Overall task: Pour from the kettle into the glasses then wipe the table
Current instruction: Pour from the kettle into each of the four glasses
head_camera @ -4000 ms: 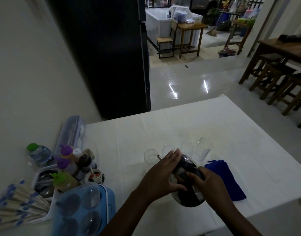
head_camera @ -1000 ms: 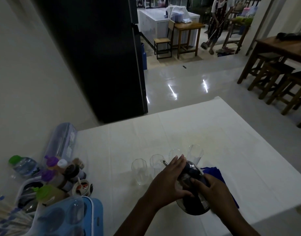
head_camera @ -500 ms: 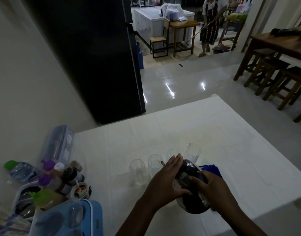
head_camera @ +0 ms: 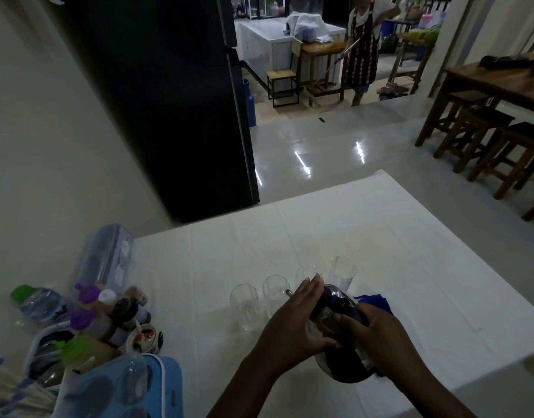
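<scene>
A shiny metal kettle (head_camera: 342, 348) with a dark handle is tilted forward over the white table (head_camera: 410, 267). My left hand (head_camera: 293, 324) presses on its left side and top. My right hand (head_camera: 377, 333) grips its handle from the right. The spout (head_camera: 287, 292) points at the second glass (head_camera: 273, 292) in a row of several clear glasses, from the leftmost glass (head_camera: 244, 306) to the rightmost, tall glass (head_camera: 342, 273). A blue cloth (head_camera: 377, 303) lies behind my right hand, mostly hidden.
At the left stand sauce bottles (head_camera: 87, 312), a water bottle (head_camera: 36, 303), a clear container (head_camera: 105, 254) and a blue tray of glasses (head_camera: 133, 387). A black fridge (head_camera: 169, 101) is behind the table. Wooden stools (head_camera: 483, 140) are at the right. A person sweeps (head_camera: 362, 46) far back.
The kettle stays tilted in both hands over the row of glasses. The view has shifted slightly, and the person in the back room has come into view and moved left.
</scene>
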